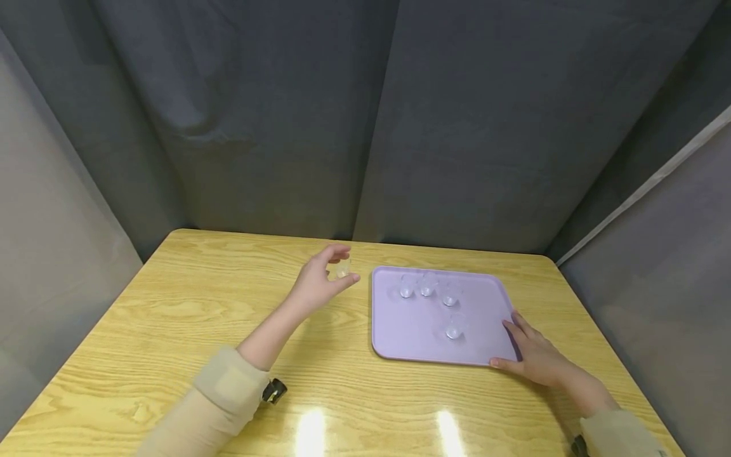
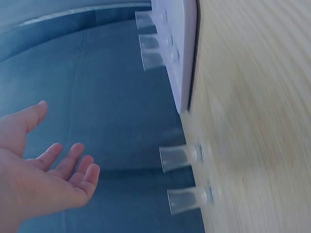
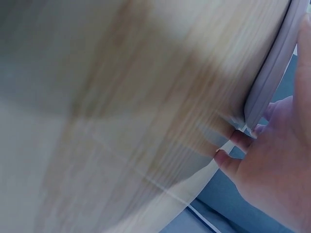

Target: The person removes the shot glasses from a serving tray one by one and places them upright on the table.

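Observation:
A lavender tray (image 1: 411, 343) lies on the wooden table and carries several small clear cups (image 1: 426, 290), upside down. My left hand (image 1: 322, 279) hovers just left of the tray, its thumb and fingers spread around a clear cup (image 1: 343, 268). In the left wrist view this hand (image 2: 43, 170) has straight, relaxed fingers and stays apart from two cups (image 2: 182, 158) standing on the table beside the tray's rim (image 2: 187, 73). My right hand (image 1: 533, 355) rests against the tray's near right corner, fingertips (image 3: 233, 141) at the rim (image 3: 272, 73).
The table (image 1: 171, 330) is boxed in by grey fabric walls (image 1: 365, 127) at the back and on both sides. Bare wood stretches left of the tray and along the front edge.

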